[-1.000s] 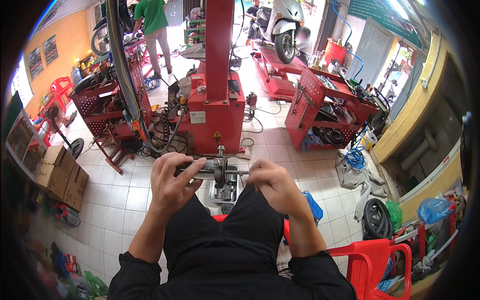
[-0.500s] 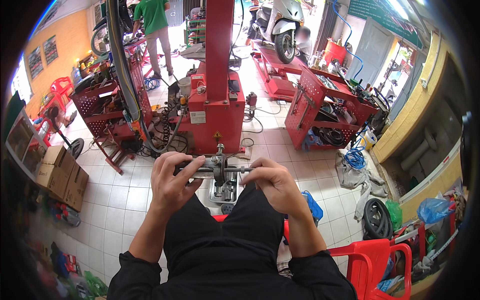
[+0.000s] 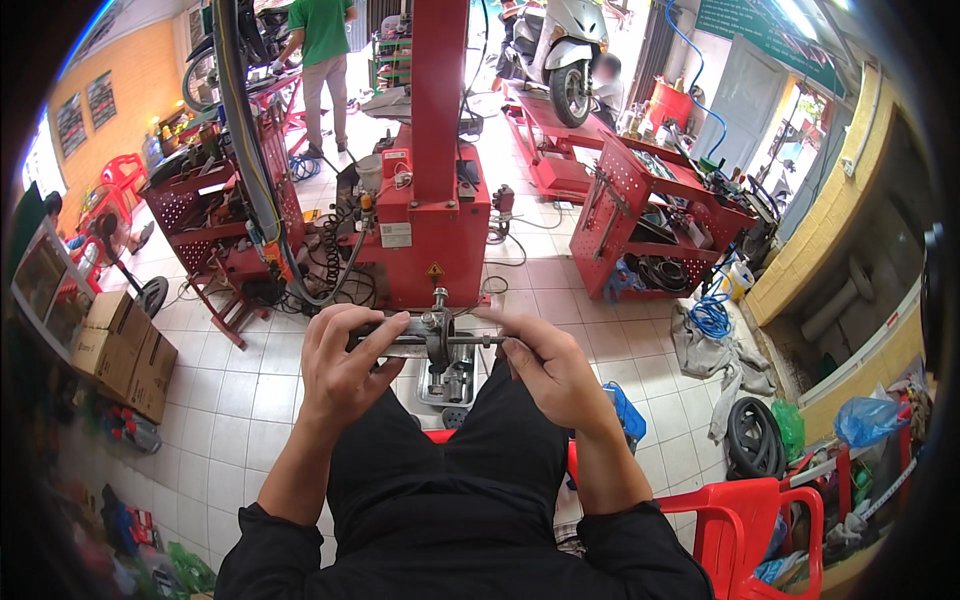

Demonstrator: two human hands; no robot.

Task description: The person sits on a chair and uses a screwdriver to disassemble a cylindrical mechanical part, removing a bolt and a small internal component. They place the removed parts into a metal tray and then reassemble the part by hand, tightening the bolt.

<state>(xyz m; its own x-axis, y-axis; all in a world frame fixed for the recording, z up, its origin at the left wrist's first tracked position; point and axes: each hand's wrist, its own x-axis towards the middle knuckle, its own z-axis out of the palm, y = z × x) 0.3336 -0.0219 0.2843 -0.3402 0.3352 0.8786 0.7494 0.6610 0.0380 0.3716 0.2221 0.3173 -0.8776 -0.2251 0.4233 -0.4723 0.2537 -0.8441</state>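
My left hand (image 3: 345,358) is closed around a dark metal assembly (image 3: 436,345) held level above my lap. It has a rounded collar, upright bolts at the top and a thin rod (image 3: 482,340) sticking out to the right. At that rod's outer end my right hand (image 3: 545,362) is closed, the thumb below and the index finger stretched above. The fingertips hide the very end of the rod. Beneath the assembly, between my knees, a metal tray (image 3: 425,392) with small metal parts in it is partly covered.
A red machine with a tall post (image 3: 436,240) stands just ahead. Red tool carts (image 3: 650,220) are on both sides, and a scooter (image 3: 565,60) sits on a lift behind. Cardboard boxes (image 3: 120,345) lie left; a red plastic chair (image 3: 730,520) is near right. A person in green works far off.
My right hand's fingers have shifted around the rod's end, the index finger now stretched out and the thumb showing. My left hand and the metal assembly have stayed put.
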